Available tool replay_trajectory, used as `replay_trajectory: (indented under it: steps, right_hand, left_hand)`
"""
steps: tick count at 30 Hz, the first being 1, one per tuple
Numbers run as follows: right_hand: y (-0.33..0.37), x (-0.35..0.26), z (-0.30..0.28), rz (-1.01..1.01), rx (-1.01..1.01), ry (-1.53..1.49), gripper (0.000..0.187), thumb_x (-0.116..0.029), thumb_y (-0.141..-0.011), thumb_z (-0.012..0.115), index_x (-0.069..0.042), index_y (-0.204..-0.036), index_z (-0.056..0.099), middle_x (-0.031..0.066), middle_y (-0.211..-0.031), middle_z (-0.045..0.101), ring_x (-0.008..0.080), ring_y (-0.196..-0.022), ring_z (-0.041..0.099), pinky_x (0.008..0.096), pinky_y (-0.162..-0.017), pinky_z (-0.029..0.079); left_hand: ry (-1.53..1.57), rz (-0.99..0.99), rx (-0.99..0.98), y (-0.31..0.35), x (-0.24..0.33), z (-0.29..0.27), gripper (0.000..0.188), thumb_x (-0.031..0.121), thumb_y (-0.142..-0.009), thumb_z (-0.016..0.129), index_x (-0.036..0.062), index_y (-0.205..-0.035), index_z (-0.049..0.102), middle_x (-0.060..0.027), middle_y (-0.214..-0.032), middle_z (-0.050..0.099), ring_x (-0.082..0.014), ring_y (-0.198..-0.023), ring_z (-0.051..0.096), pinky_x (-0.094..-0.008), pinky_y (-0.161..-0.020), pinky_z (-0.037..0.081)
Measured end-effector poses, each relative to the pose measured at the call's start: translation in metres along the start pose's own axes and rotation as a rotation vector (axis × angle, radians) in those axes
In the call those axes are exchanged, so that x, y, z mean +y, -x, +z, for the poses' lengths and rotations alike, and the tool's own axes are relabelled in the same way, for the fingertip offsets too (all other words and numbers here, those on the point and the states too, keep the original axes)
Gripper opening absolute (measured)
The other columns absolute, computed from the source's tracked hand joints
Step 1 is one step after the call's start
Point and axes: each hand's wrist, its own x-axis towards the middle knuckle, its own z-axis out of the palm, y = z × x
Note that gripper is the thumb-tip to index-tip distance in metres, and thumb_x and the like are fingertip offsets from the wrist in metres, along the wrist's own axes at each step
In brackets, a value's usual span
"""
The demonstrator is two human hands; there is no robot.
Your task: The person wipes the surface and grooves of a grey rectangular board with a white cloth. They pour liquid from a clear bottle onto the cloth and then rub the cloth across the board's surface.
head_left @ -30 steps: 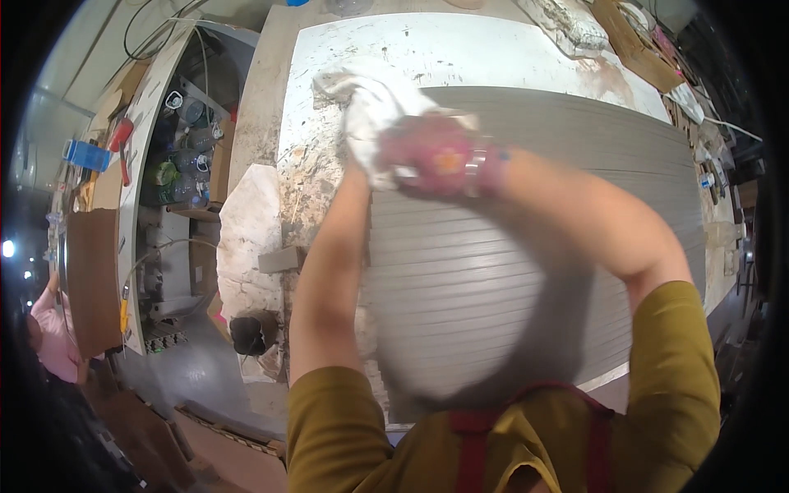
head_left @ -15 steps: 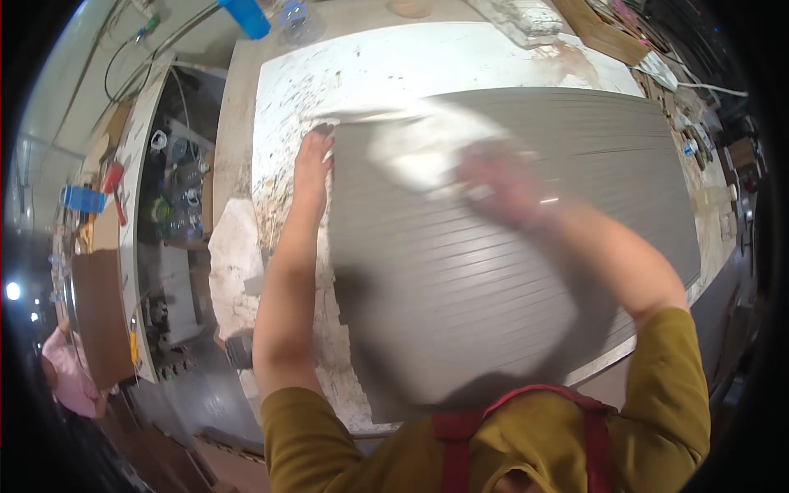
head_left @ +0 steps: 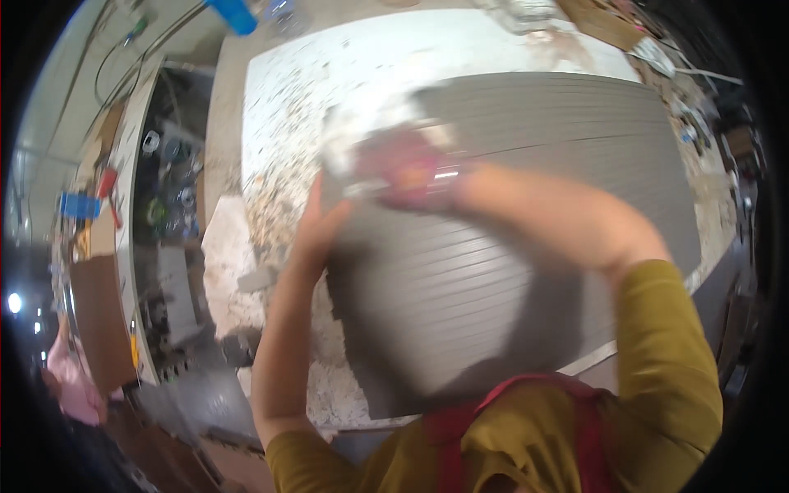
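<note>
A large grey sheet (head_left: 460,271) with fine, roughly parallel lines lies flat in front of me. Smeared by motion, my right hand (head_left: 403,168) looks dark red and grips a white cloth (head_left: 386,111) over the sheet's far left corner. A clear band circles that wrist. At the sheet's left edge rests my left hand (head_left: 319,226), thumb spread over the grey surface and a finger stretched along the edge. The cloth and right hand partly cover its fingertips.
Under the sheet is a white, dirt-specked board (head_left: 283,107) on a table. A pale ragged slab (head_left: 226,263) sits to the left. A blue cup (head_left: 234,15) stands far left, a shelf of clear bottles (head_left: 173,185) beside the table. A person in pink (head_left: 72,382) is at far left.
My right hand has swept the cloth leftward across the sheet to its far left corner. The left hand has slid slightly nearer along the edge, its thumb now out over the sheet.
</note>
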Motion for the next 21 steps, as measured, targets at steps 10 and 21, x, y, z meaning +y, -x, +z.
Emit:
replay_trajectory:
  steps: [10,21]
  right_hand:
    - [0.143,0.071,-0.043,0.480,0.287,-0.009,0.022,-0.021,-0.075,0.068,-0.009,-0.092,0.064,0.0135,-0.093,0.062,0.0329,-0.091,0.058,0.0406,-0.082,0.047]
    - [0.341,0.072,-0.152,1.072,0.803,-1.087,0.033,-0.025,-0.092,0.058,0.002,-0.110,0.061,0.0115,-0.102,0.067,0.0187,-0.095,0.064,0.0360,-0.080,0.052]
  left_hand:
    - [0.028,-0.148,0.098,0.011,0.009,0.007,0.070,0.018,-0.090,0.054,0.0078,-0.149,0.019,-0.0136,-0.152,0.024,-0.0261,-0.139,0.026,-0.0352,-0.112,0.021]
    - [-0.310,-0.017,0.002,0.001,0.003,-0.018,0.072,0.029,-0.090,0.057,0.0005,-0.147,0.022,-0.0209,-0.148,0.030,-0.0302,-0.136,0.031,-0.0352,-0.111,0.024]
